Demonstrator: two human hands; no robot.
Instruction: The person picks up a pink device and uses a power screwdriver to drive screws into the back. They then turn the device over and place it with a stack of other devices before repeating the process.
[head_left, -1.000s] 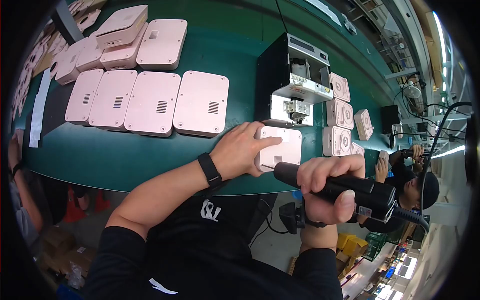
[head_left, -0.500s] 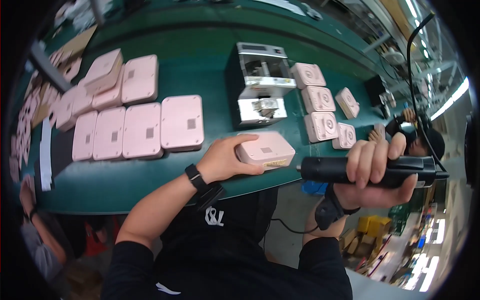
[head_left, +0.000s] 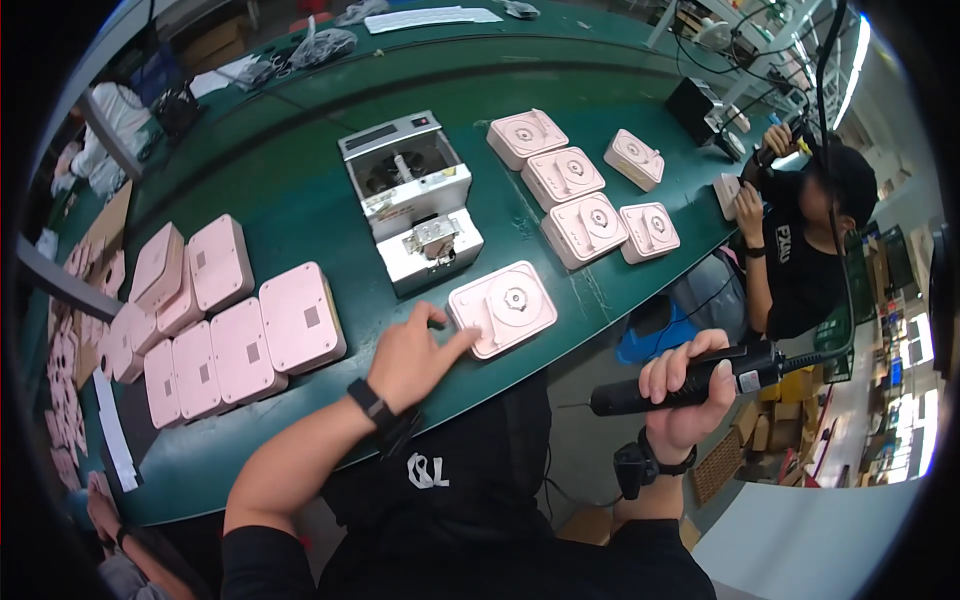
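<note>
Two hands at lower centre: left hand (head_left: pixel 412 352) released, fingertips touching pink casing (head_left: pixel 502 307); right hand (head_left: pixel 690 385) clenched around black electric screwdriver (head_left: pixel 690 385).

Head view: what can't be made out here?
- Driver tip: the black electric screwdriver in the right hand ends in a bit too thin to read.
- Pink housing under the left hand: screws too small to tell.
- Grey machine: interior shadowed.
- Co-worker's hands: work hidden, small near rim.
</note>
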